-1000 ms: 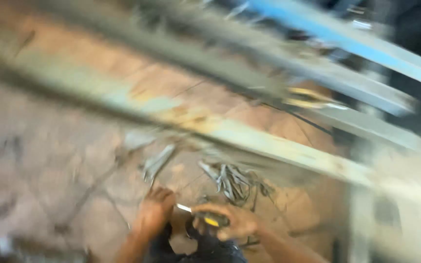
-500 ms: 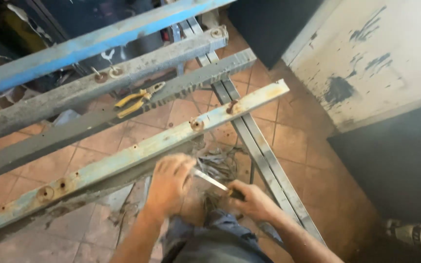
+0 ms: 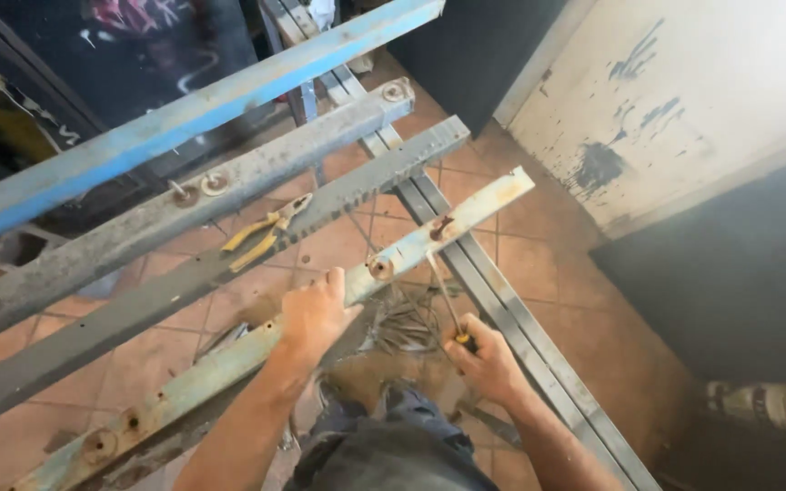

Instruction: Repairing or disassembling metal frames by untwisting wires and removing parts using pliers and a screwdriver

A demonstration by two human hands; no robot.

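In the head view, the left hand (image 3: 316,314) sits just below the centre of the frame, its fingers wrapped over the edge of a pale rusty metal bar (image 3: 256,345) that runs from the lower left up to the right of centre. A round rusty bolt (image 3: 379,267) sits on that bar just beside the thumb. The right hand (image 3: 487,359), lower right of centre, has its fingers closed around the yellow-and-black handle of a screwdriver (image 3: 448,305), whose thin shaft slants up toward the bar, its tip near the bar's lower edge. Between and below the two hands a heap of loose thin metal strips (image 3: 407,323) lies on the tiled floor (image 3: 539,264). Above the pale bar, a grey toothed bar (image 3: 184,291) and a second grey bar (image 3: 166,223) run the same way, and yellow-handled pliers (image 3: 266,232) rest across them at left of centre. A blue bar (image 3: 193,114) crosses the upper left. A flat grey rail (image 3: 520,336) runs down to the lower right, and a white wall with chipped paint (image 3: 684,100) fills the upper right.
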